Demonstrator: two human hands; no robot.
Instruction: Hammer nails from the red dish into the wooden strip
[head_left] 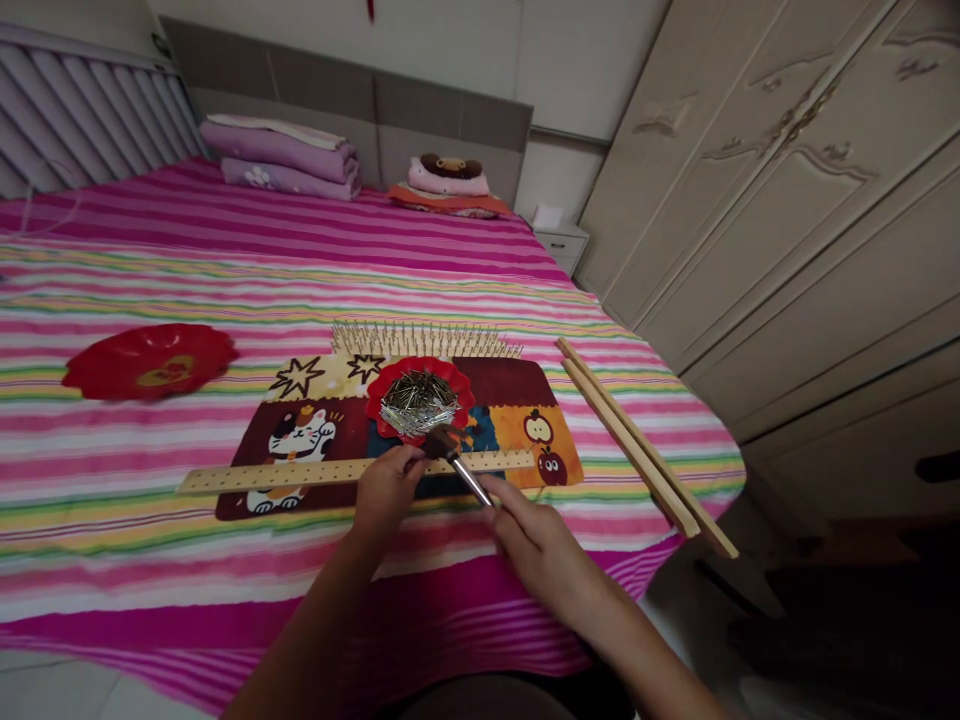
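Observation:
My right hand (536, 540) grips a hammer (471, 482) with a shiny metal shaft. The dark hammer head hangs over a long wooden strip (292, 475), close to my left fingertips. My left hand (386, 490) rests at the strip, thumb and finger pinched together; whatever is between them is too small to make out. Rows of dark holes or dots run along the strip's left part, and small nails seem to stand up in its right part. Just behind the hammer, a red scalloped dish (377, 385) holds a heap of nails (420, 395).
Beneath lies a patterned mat (517, 385) with a cat on it, on a striped bedspread (300, 295). Wooden pieces bristling with upright nails (427, 342) lie behind it. Two bare wooden strips (637, 450) lie right, a red plate (150, 365) left. Folded bedding (281, 160) sits farther back.

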